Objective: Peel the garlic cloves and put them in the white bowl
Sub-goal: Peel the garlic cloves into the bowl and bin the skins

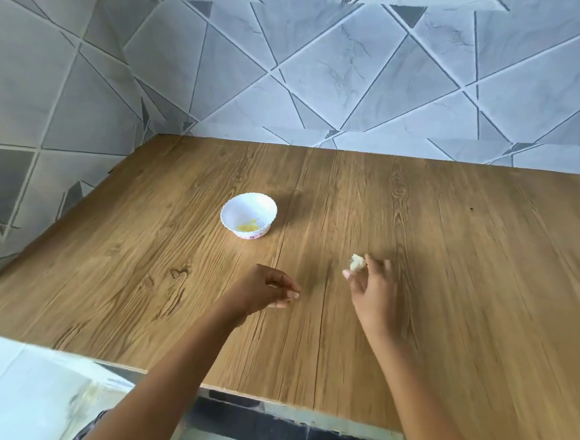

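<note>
Garlic (pixel 357 263) in curled right hand (pixel 373 289)

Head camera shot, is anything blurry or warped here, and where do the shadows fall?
Head view: the right hand pinching the garlic and the left hand are lightly motion-smeared; the table blurs most along its near edge; the white bowl is fairly sharp, with a soft shadow to its right; lighting is even, without glare.

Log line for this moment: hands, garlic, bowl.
right hand: pinches garlic in fingertips | left hand: loosely curled, nothing seen held | white bowl: yellowish bits inside
</note>
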Action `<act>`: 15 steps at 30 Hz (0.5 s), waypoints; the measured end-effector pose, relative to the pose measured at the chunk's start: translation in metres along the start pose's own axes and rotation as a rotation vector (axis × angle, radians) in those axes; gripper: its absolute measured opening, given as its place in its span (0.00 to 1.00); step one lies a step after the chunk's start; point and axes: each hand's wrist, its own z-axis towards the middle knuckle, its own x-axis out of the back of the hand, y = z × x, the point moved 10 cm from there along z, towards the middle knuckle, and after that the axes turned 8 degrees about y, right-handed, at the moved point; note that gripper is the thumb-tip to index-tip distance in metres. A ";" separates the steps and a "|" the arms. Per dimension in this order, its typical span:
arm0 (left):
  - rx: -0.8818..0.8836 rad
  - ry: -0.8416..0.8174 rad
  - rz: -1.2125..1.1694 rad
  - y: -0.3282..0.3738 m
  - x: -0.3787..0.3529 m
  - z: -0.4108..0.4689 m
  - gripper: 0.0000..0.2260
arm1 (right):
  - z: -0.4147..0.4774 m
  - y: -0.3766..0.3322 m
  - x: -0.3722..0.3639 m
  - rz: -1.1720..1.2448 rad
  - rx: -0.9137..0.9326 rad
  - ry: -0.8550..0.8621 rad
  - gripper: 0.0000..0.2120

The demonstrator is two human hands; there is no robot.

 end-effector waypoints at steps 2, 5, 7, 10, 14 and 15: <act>0.014 0.002 0.020 -0.005 0.004 -0.007 0.03 | -0.018 -0.017 0.021 -0.011 0.102 0.121 0.18; 0.045 0.015 0.058 -0.013 0.011 -0.016 0.03 | -0.045 -0.034 0.031 0.013 0.171 0.162 0.16; 0.063 0.012 0.062 -0.016 0.015 -0.019 0.03 | -0.058 -0.045 0.026 0.040 0.224 0.125 0.14; 0.098 -0.017 0.087 -0.021 0.016 -0.022 0.03 | -0.079 -0.050 -0.008 0.006 0.278 -0.060 0.16; 0.124 -0.040 0.172 -0.027 0.017 -0.019 0.02 | -0.093 -0.049 -0.029 -0.178 0.324 -0.126 0.20; 0.116 -0.042 0.203 -0.027 0.018 -0.018 0.02 | -0.094 -0.050 -0.030 -0.220 0.338 -0.135 0.23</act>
